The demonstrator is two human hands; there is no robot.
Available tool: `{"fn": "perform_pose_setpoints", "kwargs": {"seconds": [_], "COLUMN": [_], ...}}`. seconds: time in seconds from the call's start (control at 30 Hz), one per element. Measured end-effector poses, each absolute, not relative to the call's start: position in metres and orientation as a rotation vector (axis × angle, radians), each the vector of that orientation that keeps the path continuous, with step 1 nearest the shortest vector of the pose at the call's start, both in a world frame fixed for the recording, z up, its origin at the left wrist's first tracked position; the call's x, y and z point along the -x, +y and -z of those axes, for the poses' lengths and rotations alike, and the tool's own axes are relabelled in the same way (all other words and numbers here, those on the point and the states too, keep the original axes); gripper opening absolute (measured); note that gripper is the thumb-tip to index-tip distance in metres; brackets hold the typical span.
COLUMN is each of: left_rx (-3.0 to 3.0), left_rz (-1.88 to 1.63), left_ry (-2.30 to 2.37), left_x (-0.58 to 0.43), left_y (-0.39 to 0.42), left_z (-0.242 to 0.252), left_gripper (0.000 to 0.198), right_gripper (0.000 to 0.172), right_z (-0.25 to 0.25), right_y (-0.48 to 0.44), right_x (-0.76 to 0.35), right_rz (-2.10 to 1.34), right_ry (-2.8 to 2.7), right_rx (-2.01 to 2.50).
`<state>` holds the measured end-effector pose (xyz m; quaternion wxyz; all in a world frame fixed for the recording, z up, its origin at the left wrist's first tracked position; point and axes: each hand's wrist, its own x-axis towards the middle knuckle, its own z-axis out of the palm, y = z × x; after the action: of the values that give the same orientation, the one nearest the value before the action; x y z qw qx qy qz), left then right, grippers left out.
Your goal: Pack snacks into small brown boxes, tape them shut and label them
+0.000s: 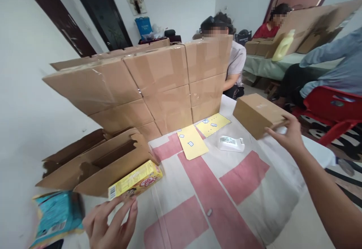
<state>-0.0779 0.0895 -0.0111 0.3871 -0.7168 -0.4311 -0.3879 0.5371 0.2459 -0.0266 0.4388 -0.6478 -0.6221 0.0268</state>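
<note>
A closed cardboard box at the right of the table has its near end between the thumb and fingers of my right hand. My left hand is at the lower left, its fingers curled together at the near edge of a yellow printed box; whether they grip it or something small is hidden. Two yellow sheets with small blue-outlined shapes, one nearer and one farther, lie mid-table. Beside them sits a white tape dispenser.
A wall of stacked cardboard boxes stands behind the sheets. Open cardboard trays and a blue snack bag are at left. People sit beyond, near a red chair and a yellow bottle.
</note>
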Motion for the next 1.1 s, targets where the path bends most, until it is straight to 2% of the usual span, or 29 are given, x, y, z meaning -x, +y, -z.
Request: {"fn": "perform_pose_setpoints", "kwargs": {"seconds": [0.1,0.17,0.23,0.3,0.37,0.47,0.53,0.6,0.63,0.7,0.8,0.87,0.97,1.1], "left_rx": [1.74,1.654,1.563,1.467,1.377,1.322,1.395,1.578,1.681,1.83,1.891,1.933,2.021,2.047], "left_rz": [0.94,0.948,1.01,1.115,1.209,1.334,1.444,1.532,1.549,1.539,1.542,1.572,1.588,1.436], "left_ry": [-1.226,-1.35,-1.5,-1.674,-1.861,-2.12,-2.221,-2.256,-2.258,-2.247,-2.206,-2.177,-2.144,-2.077], "left_x": [0.089,0.097,0.109,0.124,0.142,0.171,0.188,0.2,0.203,0.207,0.205,0.197,0.175,0.138], "left_y": [0.071,0.059,0.047,0.04,0.039,0.051,0.067,0.083,0.09,0.101,0.106,0.104,0.096,0.075], "left_z": [0.012,0.013,0.015,0.018,0.023,0.031,0.037,0.039,0.039,0.037,0.028,0.021,0.011,-0.001], "left_gripper": [0.019,0.018,0.018,0.02,0.028,0.06,0.089,0.104,0.104,0.09,0.05,0.035,0.025,0.015], "right_gripper": [0.118,0.119,0.105,0.083,0.07,0.068,0.064,0.05,0.041,0.031,0.03,0.036,0.044,0.039], "right_z": [-0.001,-0.011,-0.011,-0.002,0.008,0.021,0.027,0.031,0.031,0.025,-0.001,-0.03,-0.078,-0.129], "right_y": [0.31,0.323,0.314,0.292,0.265,0.232,0.218,0.209,0.206,0.201,0.198,0.2,0.211,0.228], "right_x": [-0.493,-0.439,-0.372,-0.3,-0.232,-0.15,-0.115,-0.098,-0.097,-0.104,-0.131,-0.147,-0.157,-0.153], "right_rz": [-0.118,-0.083,-0.066,-0.224,-0.411,-0.74,-0.901,-0.976,-0.989,-1.026,-1.111,-1.082,-0.962,-0.902], "right_ry": [-1.408,-1.526,-1.72,-1.95,-2.138,-2.34,-2.326,-2.281,-2.278,-2.305,-2.227,-2.061,-1.922,-2.137], "right_rx": [1.94,1.832,1.553,1.3,1.04,0.682,0.701,0.797,0.801,0.685,0.529,0.54,0.634,0.739]}}
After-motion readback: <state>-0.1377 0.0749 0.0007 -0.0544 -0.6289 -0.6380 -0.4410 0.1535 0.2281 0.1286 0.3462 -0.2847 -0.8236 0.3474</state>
